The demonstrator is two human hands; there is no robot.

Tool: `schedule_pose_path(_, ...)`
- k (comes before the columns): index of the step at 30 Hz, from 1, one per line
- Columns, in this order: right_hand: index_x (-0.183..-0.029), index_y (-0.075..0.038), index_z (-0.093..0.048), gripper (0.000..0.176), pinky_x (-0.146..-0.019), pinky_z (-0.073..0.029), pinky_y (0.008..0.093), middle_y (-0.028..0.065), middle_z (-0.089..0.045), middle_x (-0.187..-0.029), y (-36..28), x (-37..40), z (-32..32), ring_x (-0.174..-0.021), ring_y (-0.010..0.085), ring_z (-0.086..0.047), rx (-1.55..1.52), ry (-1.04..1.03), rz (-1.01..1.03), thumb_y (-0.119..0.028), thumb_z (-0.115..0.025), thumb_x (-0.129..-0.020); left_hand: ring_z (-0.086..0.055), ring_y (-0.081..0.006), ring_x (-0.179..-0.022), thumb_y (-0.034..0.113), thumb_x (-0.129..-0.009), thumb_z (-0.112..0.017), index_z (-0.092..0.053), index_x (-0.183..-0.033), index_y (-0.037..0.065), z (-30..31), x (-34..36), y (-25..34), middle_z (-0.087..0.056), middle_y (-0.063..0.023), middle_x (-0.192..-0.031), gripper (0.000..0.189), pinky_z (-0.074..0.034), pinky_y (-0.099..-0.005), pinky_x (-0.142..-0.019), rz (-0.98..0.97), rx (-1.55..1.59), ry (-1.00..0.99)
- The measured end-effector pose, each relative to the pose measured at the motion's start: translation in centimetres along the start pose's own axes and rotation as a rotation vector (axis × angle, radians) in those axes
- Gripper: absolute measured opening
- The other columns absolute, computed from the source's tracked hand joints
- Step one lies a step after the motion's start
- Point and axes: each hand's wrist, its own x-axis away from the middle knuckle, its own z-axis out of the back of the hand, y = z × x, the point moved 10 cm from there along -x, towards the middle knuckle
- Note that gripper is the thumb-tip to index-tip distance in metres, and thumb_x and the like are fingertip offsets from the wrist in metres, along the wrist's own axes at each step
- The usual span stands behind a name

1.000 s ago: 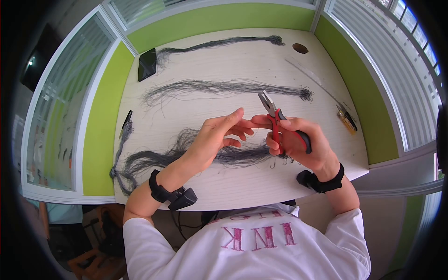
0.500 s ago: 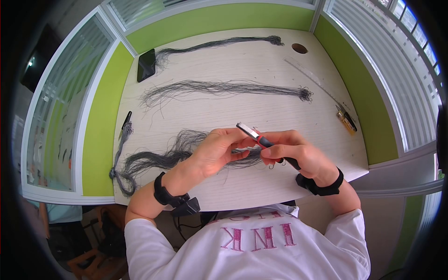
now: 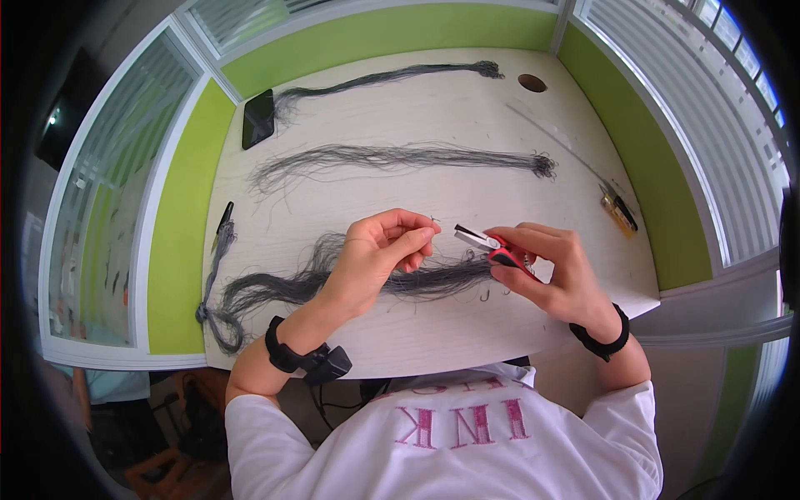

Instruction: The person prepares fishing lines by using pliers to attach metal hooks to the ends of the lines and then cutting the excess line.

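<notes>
Thumb and fingers of my left hand (image 3: pixel 387 246) are pinched together over the near bundle of dark strands (image 3: pixel 429 279); a tiny thing shows at the fingertips, too small to make out. To its right, my right hand (image 3: pixel 554 267) is wrapped round a red and black clipper (image 3: pixel 508 254) with a silver head, which points up and left, apart from the left fingertips. Small hooks (image 3: pixel 485 295) lie on the table just below the right end of the near bundle.
Two more strand bundles, a middle one (image 3: pixel 400 156) and a far one (image 3: pixel 383 77), lie across the table (image 3: pixel 333 208). A phone (image 3: pixel 258 119) is at the back left, a knotted bundle (image 3: pixel 208 283) at left, a ruler (image 3: pixel 554 137) and a knife (image 3: pixel 618 208) at right.
My hands have moved apart. My left hand has risen a little, and my right hand has shifted right with the clipper, whose red handles now show more.
</notes>
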Motion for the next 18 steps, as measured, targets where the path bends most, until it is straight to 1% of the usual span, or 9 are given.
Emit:
schedule_pose_path(1, -0.104, 0.004, -0.067, 0.033, -0.060, -0.048, 0.0301, 0.0113, -0.067, -0.080, -0.4, 0.0, 0.8, -0.064, 0.0197, -0.058, 0.117, 0.073, 0.047, -0.011, -0.075, -0.075, -0.046, -0.0047, -0.062, 0.009, -0.093, -0.062, -0.064, -0.103, -0.001, 0.1, 0.1, 0.0, -0.062, -0.0028, -0.082, 0.014, -0.038, -0.0188, -0.054, 0.002, -0.002, -0.003)
schedule_pose_path(2, -0.100, 0.002, -0.067, 0.030, -0.059, -0.048, 0.0299, 0.0113, -0.067, -0.080, -0.5, -0.1, 1.0, -0.064, 0.0207, -0.059, 0.116, 0.101, 0.069, -0.010, -0.077, -0.073, -0.045, -0.0041, -0.061, 0.009, -0.093, -0.063, -0.064, -0.102, -0.002, 0.0, 0.2, 0.2, -0.062, -0.0024, -0.082, 0.014, -0.037, -0.0191, -0.054, -0.015, -0.013, -0.018)
schedule_pose_path(7, -0.094, -0.001, -0.067, 0.026, -0.058, -0.049, 0.0310, 0.0109, -0.068, -0.081, -0.4, -0.5, 0.8, -0.066, 0.0233, -0.062, 0.206, 0.082, 0.176, -0.010, -0.078, -0.072, -0.042, -0.0025, -0.061, 0.009, -0.092, -0.064, -0.066, -0.098, -0.002, -0.1, 0.7, 0.9, -0.064, -0.0013, -0.081, 0.013, -0.034, -0.0197, -0.052, -0.052, -0.107, 0.001)
schedule_pose_path(9, -0.092, -0.001, -0.067, 0.025, -0.058, -0.049, 0.0316, 0.0107, -0.068, -0.081, -0.8, -0.6, 0.7, -0.066, 0.0240, -0.062, 0.211, 0.076, 0.213, -0.010, -0.078, -0.071, -0.047, -0.0022, -0.064, 0.008, -0.092, -0.065, -0.067, -0.098, -0.002, -0.1, 0.8, 1.6, -0.065, -0.0018, -0.082, 0.012, -0.038, -0.0183, -0.056, -0.110, -0.150, 0.016)
schedule_pose_path(10, -0.091, -0.002, -0.068, 0.025, -0.057, -0.049, 0.0320, 0.0099, -0.068, -0.080, -1.0, -0.7, 0.8, -0.066, 0.0238, -0.063, 0.219, 0.087, 0.220, -0.010, -0.079, -0.071, -0.047, -0.0022, -0.064, 0.008, -0.092, -0.065, -0.067, -0.098, -0.002, 0.0, 0.9, 1.4, -0.065, -0.0018, -0.082, 0.012, -0.038, -0.0183, -0.056, -0.109, -0.150, 0.017)
schedule_pose_path(12, -0.091, -0.003, -0.068, 0.025, -0.056, -0.049, 0.0325, 0.0090, -0.068, -0.079, -1.4, -0.8, 0.8, -0.066, 0.0237, -0.063, 0.229, 0.097, 0.228, -0.009, -0.079, -0.070, -0.054, -0.0026, -0.070, 0.006, -0.091, -0.065, -0.067, -0.098, -0.002, 0.3, 1.1, 2.3, -0.066, -0.0019, -0.083, 0.011, -0.043, -0.0173, -0.061, -0.230, -0.291, 0.044)
schedule_pose_path(13, -0.090, -0.003, -0.067, 0.024, -0.056, -0.049, 0.0325, 0.0081, -0.068, -0.077, -1.7, -0.7, 0.8, -0.065, 0.0234, -0.063, 0.240, 0.105, 0.247, -0.009, -0.079, -0.069, -0.054, -0.0026, -0.070, 0.006, -0.091, -0.065, -0.067, -0.098, -0.002, 0.3, 1.2, 2.3, -0.066, -0.0019, -0.083, 0.011, -0.043, -0.0173, -0.061, -0.230, -0.291, 0.044)
schedule_pose_path(15, -0.089, -0.003, -0.067, 0.023, -0.055, -0.049, 0.0325, 0.0072, -0.068, -0.076, -2.0, -0.8, 0.6, -0.065, 0.0230, -0.064, 0.250, 0.111, 0.267, -0.009, -0.079, -0.069, -0.058, -0.0036, -0.075, 0.003, -0.091, -0.065, -0.067, -0.098, -0.002, 0.1, 1.6, 3.0, -0.067, -0.0022, -0.085, 0.010, -0.046, -0.0169, -0.066, -0.266, -0.386, 0.066)
schedule_pose_path(18, -0.087, -0.004, -0.067, 0.022, -0.055, -0.049, 0.0325, 0.0060, -0.068, -0.074, -2.3, -0.7, 0.4, -0.065, 0.0224, -0.064, 0.279, 0.135, 0.289, -0.008, -0.078, -0.068, -0.055, -0.0018, -0.071, 0.001, -0.090, -0.065, -0.067, -0.097, -0.002, 0.0, 1.9, 3.3, -0.064, 0.0001, -0.082, 0.008, -0.042, -0.0158, -0.062, -0.313, -0.400, 0.087)
